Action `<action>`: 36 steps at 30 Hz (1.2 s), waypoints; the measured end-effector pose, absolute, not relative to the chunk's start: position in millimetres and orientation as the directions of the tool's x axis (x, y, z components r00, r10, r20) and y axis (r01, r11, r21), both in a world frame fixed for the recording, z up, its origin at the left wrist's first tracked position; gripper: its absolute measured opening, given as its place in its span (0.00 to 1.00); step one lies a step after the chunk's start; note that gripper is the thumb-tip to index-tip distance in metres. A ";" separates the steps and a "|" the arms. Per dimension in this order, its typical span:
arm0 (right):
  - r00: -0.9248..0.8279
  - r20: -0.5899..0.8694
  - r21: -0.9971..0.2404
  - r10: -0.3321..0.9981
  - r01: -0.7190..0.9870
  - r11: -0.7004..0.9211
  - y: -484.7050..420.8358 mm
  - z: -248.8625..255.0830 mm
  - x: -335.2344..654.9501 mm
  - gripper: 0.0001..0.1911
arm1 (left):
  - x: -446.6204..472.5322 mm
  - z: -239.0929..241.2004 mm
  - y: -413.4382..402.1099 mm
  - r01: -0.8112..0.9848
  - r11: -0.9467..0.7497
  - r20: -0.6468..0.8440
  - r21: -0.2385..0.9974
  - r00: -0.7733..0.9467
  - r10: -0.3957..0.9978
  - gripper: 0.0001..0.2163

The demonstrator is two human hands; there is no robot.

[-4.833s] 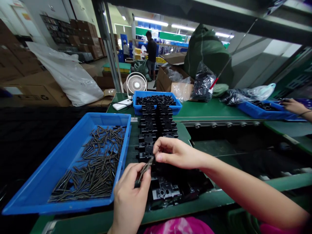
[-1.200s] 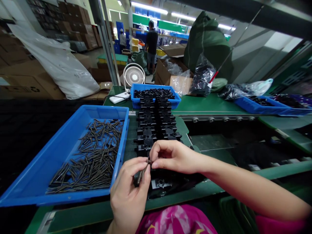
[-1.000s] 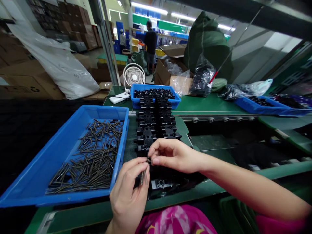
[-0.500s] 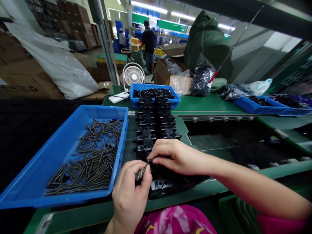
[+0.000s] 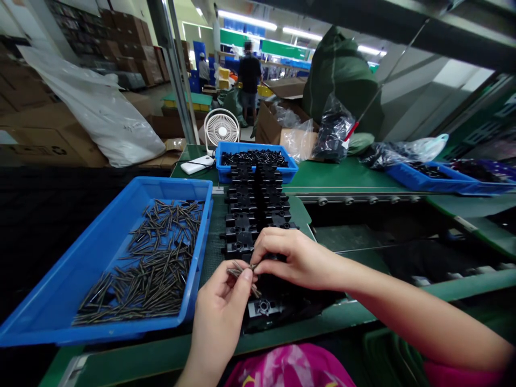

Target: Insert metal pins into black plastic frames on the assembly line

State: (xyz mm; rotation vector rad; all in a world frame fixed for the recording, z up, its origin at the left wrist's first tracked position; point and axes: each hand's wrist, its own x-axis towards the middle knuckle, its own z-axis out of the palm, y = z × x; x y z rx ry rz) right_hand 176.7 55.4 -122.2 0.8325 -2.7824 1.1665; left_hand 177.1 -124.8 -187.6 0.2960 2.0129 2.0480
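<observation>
My left hand (image 5: 226, 301) is closed around a small bunch of thin metal springs (image 5: 234, 271), whose ends poke out between the fingers. The fingertips of my right hand (image 5: 282, 255) pinch the end of a spring right beside the left thumb. Both hands meet above the near end of two rows of black plastic housings (image 5: 239, 223). One nearby black part with a round ring (image 5: 264, 307) shows just below the hands. To the left, a blue bin (image 5: 36, 301) holds many loose springs (image 5: 161, 274). My fingers hide part of the housings.
A smaller blue tray (image 5: 223, 174) of black pieces stands at the far end of the rows. Beside it are a white fan (image 5: 221, 129) and a white box-shaped device (image 5: 197, 165). More blue trays (image 5: 427, 183) lie at right. A person (image 5: 250, 75) stands in the background.
My left hand has turned and shifted slightly right, so the bunch of springs now points differently. My right fingertips have moved slightly right, still pinching beside the left thumb.
</observation>
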 end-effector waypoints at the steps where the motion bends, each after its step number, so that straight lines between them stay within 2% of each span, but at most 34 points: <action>1: -0.861 0.203 -0.670 -0.466 -0.469 0.575 55.6 -122.1 176.6 0.03 | 177.6 -187.5 -125.0 -0.039 -0.014 -0.032 0.999 -0.944 0.327 0.08; 4: -0.865 0.190 -0.668 -0.464 -0.461 0.584 56.4 -118.1 177.5 0.02 | 179.4 -185.4 -126.4 -0.021 -0.005 -0.018 1.000 -0.938 0.346 0.09; 9: -0.865 0.120 -0.668 -0.487 -0.434 0.605 58.4 -109.0 180.1 0.02 | 180.7 -176.8 -130.7 0.156 0.141 0.089 0.978 -0.915 0.392 0.13; 11: -0.871 0.118 -0.621 -0.477 -0.439 0.649 58.5 -106.9 181.4 0.03 | 180.5 -174.0 -130.7 0.172 0.144 0.099 0.975 -0.905 0.413 0.13; 13: -0.875 0.134 -0.556 -0.465 -0.455 0.696 58.1 -105.4 182.9 0.03 | 180.2 -172.7 -129.0 0.148 0.120 0.090 0.982 -0.914 0.396 0.12; 15: -0.877 0.145 -0.546 -0.457 -0.457 0.703 57.8 -104.2 184.2 0.02 | 179.9 -173.0 -126.2 0.126 0.102 0.088 0.987 -0.943 0.322 0.09; 18: -0.881 0.144 -0.636 -0.451 -0.431 0.640 57.9 -103.5 185.5 0.03 | 179.1 -176.5 -123.4 0.193 0.115 0.162 0.974 -0.958 0.236 0.05; 21: -0.883 0.113 -0.729 -0.456 -0.386 0.566 58.5 -104.5 186.0 0.05 | 177.8 -181.8 -123.7 0.347 0.168 0.304 0.923 -0.923 0.236 0.02; 27: -0.868 -0.088 -0.928 -0.488 -0.106 0.356 63.4 -111.4 184.7 0.10 | 177.7 -183.6 -125.8 0.588 0.238 0.554 0.773 -0.808 0.200 0.07; 31: -0.836 -0.142 -0.965 -0.531 -0.003 0.263 65.8 -114.5 184.1 0.14 | 179.2 -181.4 -126.1 0.693 0.214 0.657 0.689 -0.721 0.220 0.11; 36: -0.840 -0.159 -0.956 -0.519 0.000 0.294 66.5 -114.2 184.9 0.14 | 178.8 -182.1 -127.1 0.698 0.189 0.665 0.691 -0.716 0.213 0.11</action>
